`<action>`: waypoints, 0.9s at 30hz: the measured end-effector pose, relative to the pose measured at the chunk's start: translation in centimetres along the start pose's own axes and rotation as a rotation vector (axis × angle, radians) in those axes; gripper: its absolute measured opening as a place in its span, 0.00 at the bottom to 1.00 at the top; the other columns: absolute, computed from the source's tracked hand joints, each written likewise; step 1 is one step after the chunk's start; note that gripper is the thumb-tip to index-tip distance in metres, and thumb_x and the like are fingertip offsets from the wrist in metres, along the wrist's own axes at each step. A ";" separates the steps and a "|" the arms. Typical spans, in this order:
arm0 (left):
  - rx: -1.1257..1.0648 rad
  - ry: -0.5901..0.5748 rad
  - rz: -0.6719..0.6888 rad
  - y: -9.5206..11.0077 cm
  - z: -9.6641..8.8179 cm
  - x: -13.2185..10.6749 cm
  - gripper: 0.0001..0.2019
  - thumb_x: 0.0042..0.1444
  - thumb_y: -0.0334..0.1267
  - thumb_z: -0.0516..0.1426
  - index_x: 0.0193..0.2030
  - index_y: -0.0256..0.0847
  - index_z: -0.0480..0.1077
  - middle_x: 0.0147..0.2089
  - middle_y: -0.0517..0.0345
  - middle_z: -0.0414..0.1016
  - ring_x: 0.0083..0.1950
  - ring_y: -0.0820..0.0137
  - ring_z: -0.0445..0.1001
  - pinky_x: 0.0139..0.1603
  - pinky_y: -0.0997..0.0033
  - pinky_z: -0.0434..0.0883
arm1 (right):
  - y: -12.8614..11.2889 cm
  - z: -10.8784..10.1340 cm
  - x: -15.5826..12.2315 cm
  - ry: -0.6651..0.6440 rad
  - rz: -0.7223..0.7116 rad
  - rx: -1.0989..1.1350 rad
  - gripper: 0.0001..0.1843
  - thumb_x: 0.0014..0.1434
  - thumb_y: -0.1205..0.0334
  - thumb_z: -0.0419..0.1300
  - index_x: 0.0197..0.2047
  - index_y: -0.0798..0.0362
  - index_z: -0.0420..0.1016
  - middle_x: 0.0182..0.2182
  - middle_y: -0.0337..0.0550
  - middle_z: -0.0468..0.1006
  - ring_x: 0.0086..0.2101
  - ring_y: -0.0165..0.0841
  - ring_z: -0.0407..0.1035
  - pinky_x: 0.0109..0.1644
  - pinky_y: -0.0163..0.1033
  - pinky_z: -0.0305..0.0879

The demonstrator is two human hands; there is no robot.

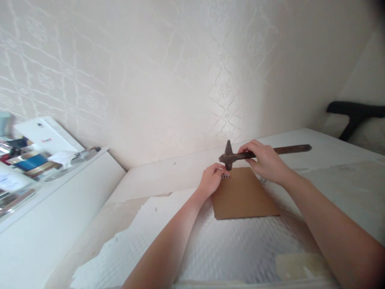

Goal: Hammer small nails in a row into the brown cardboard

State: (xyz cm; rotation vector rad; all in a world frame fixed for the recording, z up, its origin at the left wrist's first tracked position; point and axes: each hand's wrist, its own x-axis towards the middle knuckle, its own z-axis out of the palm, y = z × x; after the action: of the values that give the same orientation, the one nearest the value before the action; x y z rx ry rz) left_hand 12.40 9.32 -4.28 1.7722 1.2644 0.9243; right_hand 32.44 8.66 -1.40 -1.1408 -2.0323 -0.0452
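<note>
My right hand (264, 160) is wrapped around the dark handle of a hammer (229, 156). The hammer's rusty-brown head hangs just above the far left part of a brown cardboard sheet (245, 196). At the sheet's far left edge rests my left hand (212, 178), its fingers bent and closed together. By those fingertips, a small dark-and-silver piece (225, 176) shows on the cardboard. It is too small to name, and the fingers partly hide it.
Under the cardboard lies a white quilted-looking cover (240, 249) on a pale table (141, 178). On the left, a white cabinet (75, 204) carries a white box (49, 134) and assorted items. A patterned wall rises behind. A black armrest (355, 110) is at right.
</note>
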 end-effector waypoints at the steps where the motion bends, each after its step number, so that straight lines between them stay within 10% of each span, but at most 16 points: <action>1: 0.003 -0.003 -0.002 0.0 0.0 0.0 0.10 0.53 0.30 0.50 0.33 0.39 0.72 0.36 0.56 0.79 0.43 0.69 0.75 0.51 0.70 0.66 | 0.0 0.0 0.0 -0.002 0.006 0.009 0.13 0.50 0.74 0.52 0.38 0.50 0.69 0.36 0.43 0.73 0.36 0.38 0.70 0.40 0.43 0.64; 13: 0.013 0.003 0.000 0.3 0.0 -0.2 0.11 0.52 0.29 0.48 0.35 0.39 0.72 0.34 0.57 0.79 0.43 0.69 0.75 0.50 0.71 0.67 | 0.9 0.3 -0.1 0.065 0.094 -0.024 0.16 0.50 0.71 0.52 0.43 0.49 0.69 0.38 0.46 0.75 0.38 0.41 0.71 0.41 0.46 0.67; 27: 0.012 0.012 0.013 0.0 -0.1 -0.3 0.11 0.54 0.29 0.48 0.35 0.40 0.71 0.35 0.56 0.79 0.44 0.69 0.75 0.51 0.69 0.66 | 5.4 0.5 -2.1 0.264 0.710 -0.306 0.19 0.45 0.69 0.56 0.42 0.47 0.67 0.24 0.47 0.73 0.28 0.49 0.70 0.32 0.49 0.61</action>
State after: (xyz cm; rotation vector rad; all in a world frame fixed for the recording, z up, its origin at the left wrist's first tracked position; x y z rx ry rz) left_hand 12.25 9.04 -4.29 1.7885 1.2706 0.9378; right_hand 36.65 10.56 -4.89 -1.8832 -1.3299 -0.1443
